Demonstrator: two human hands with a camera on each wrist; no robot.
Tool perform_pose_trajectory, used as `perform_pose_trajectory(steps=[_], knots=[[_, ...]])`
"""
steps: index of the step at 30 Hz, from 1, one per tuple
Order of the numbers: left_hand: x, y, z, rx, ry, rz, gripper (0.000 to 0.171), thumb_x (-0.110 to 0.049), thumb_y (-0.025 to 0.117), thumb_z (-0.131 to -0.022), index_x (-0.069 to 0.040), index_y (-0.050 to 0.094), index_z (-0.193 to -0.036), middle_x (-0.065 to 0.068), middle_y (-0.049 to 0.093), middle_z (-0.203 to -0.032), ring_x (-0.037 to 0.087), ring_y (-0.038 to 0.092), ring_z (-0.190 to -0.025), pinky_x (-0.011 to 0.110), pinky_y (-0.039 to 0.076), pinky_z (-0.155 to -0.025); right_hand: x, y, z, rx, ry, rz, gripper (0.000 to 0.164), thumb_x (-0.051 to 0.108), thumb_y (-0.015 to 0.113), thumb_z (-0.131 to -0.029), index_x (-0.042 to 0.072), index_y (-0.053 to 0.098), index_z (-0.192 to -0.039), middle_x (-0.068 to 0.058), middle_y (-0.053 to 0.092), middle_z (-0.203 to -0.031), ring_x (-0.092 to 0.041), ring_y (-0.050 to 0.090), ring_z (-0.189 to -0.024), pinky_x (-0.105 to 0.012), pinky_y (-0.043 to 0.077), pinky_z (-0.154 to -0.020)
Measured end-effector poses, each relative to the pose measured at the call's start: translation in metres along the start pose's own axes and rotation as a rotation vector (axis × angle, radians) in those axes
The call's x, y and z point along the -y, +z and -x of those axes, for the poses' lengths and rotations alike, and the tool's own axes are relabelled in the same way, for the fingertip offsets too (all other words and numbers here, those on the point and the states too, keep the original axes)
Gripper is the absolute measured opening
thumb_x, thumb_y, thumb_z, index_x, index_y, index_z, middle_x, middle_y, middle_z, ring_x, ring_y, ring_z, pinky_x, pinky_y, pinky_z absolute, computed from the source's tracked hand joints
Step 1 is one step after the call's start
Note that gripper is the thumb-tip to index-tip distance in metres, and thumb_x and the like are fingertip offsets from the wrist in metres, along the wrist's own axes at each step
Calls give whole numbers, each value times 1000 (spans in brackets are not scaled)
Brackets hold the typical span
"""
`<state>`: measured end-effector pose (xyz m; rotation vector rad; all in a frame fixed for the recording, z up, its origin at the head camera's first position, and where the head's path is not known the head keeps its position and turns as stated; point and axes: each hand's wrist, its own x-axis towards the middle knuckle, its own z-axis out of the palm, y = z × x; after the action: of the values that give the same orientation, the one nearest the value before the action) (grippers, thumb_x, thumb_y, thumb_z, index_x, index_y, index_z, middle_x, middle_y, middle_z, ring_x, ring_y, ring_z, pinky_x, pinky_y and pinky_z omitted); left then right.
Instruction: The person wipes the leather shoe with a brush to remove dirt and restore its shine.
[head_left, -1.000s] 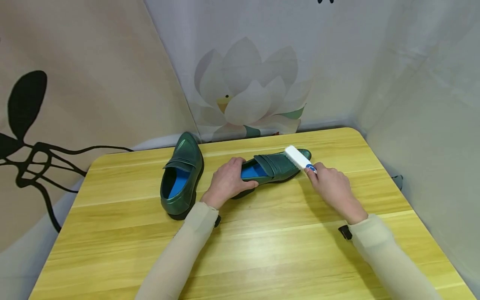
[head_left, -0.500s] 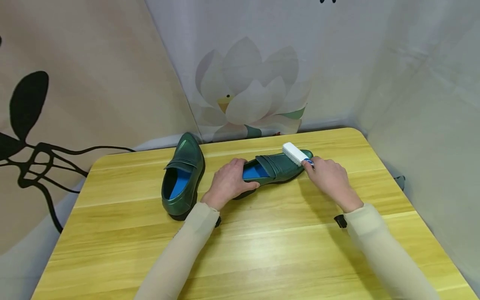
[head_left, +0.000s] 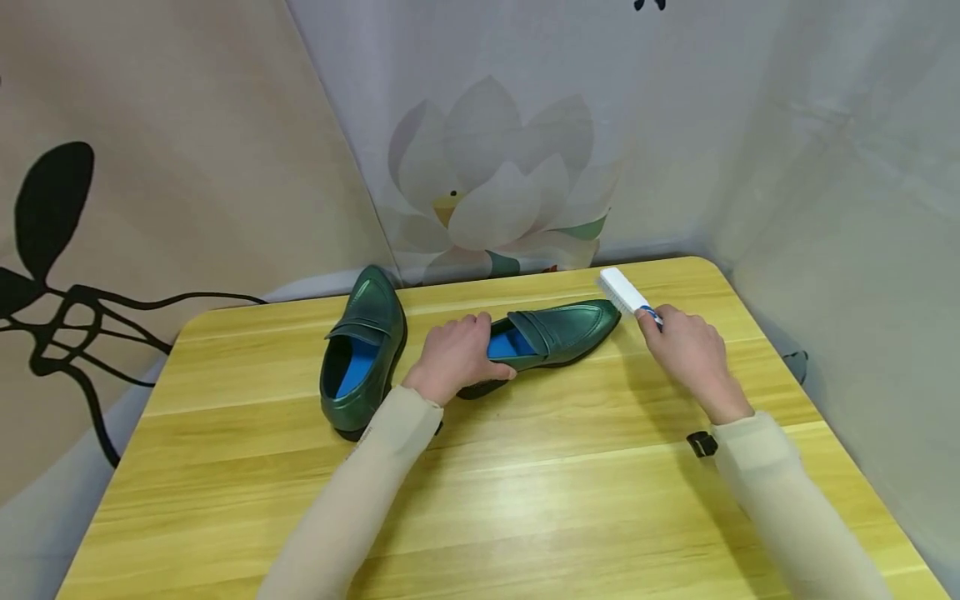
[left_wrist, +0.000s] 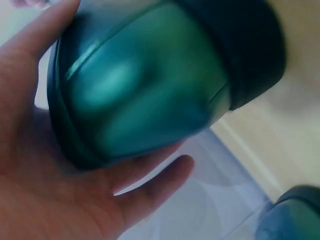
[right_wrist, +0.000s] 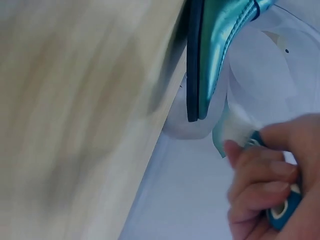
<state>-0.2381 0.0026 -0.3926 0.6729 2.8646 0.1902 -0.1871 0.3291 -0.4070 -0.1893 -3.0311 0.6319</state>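
A green loafer [head_left: 577, 329] with a blue insole lies on the table, its toe pointing right. My left hand [head_left: 457, 358] grips it around the heel, thumb on the near side. In the left wrist view the shiny heel [left_wrist: 140, 90] sits against the palm, between thumb and fingers. My right hand [head_left: 690, 354] holds a white scrub brush [head_left: 624, 289], fingers curled round its blue-and-white handle [right_wrist: 285, 207]. The bristles face the shoe from just past the toe tip. In the right wrist view the brush head is blurred beside the pointed toe [right_wrist: 212, 55].
The matching loafer [head_left: 375, 312] stands to the left, toe toward the back edge of the wooden table [head_left: 525, 492]. Behind the table hangs a pale cloth backdrop [head_left: 495, 167] with a printed flower. More cloth [head_left: 840, 250] closes off the right side.
The brush has first shifted slightly left over the loafer's front, then swung right and back, off the toe. My left hand stays on the heel, and both loafers keep their places.
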Motion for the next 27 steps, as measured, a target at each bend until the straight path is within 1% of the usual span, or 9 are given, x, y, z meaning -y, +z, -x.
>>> perform_pose_trajectory(steps=[2,4,6,9,13,17,20,23,27], knots=[[-1,-4,-4,52,-12,-8,91,-67,83,-76,-3,56,-135,13,69,-113,31,66,-90,49,58,-82,1,3,2,-55,-14,-30,61,49,39,-110,-6,65,-116,-13,61,-74,-30,54,-59,-40,39,-48],[0,-7,-7,111,-28,15,97,-66,84,-75,-3,52,-141,13,68,-118,32,66,-93,49,57,-84,2,5,3,-94,-27,-58,61,49,39,-110,-5,66,-116,-12,60,-72,-29,53,-57,-39,38,-48],[1,-8,-10,155,-37,47,101,-64,85,-75,-3,47,-147,13,67,-124,31,66,-97,49,56,-87,3,6,5,-112,-39,-79,60,49,40,-110,-5,66,-114,-11,57,-70,-28,51,-56,-38,37,-47],[2,-7,-13,175,-38,83,97,-59,86,-77,-4,47,-147,13,68,-126,30,67,-99,49,56,-88,4,7,7,-136,-56,-100,58,48,42,-110,-5,67,-114,-10,55,-67,-26,49,-54,-37,35,-47],[2,-3,-12,124,-36,107,84,-54,86,-80,-5,54,-141,12,69,-118,28,66,-93,49,57,-83,5,8,10,-165,-64,-126,58,47,42,-110,-5,67,-117,-10,57,-68,-26,48,-54,-37,35,-48],[4,1,-10,80,-58,131,83,-52,85,-81,-7,55,-144,11,71,-117,27,66,-88,49,58,-79,7,7,14,-191,-76,-155,56,47,44,-110,-4,68,-116,-10,57,-68,-25,47,-54,-37,35,-48],[6,1,-8,37,-72,124,82,-50,86,-81,-9,56,-145,11,71,-115,27,66,-85,50,58,-76,10,5,17,-225,-91,-169,52,44,47,-110,-3,68,-112,-10,57,-68,-25,46,-53,-37,33,-48],[6,4,-9,-54,-56,81,79,-47,87,-81,-9,57,-144,12,72,-118,28,68,-89,49,58,-76,11,4,19,-254,-108,-178,48,41,49,-109,-3,68,-109,-10,56,-67,-25,45,-52,-37,32,-47],[5,11,-11,-237,-2,-1,78,-43,86,-81,-9,57,-145,14,68,-129,34,68,-106,51,58,-85,11,4,20,-281,-129,-182,45,38,51,-109,-4,67,-107,-9,54,-65,-24,44,-51,-36,31,-46]])
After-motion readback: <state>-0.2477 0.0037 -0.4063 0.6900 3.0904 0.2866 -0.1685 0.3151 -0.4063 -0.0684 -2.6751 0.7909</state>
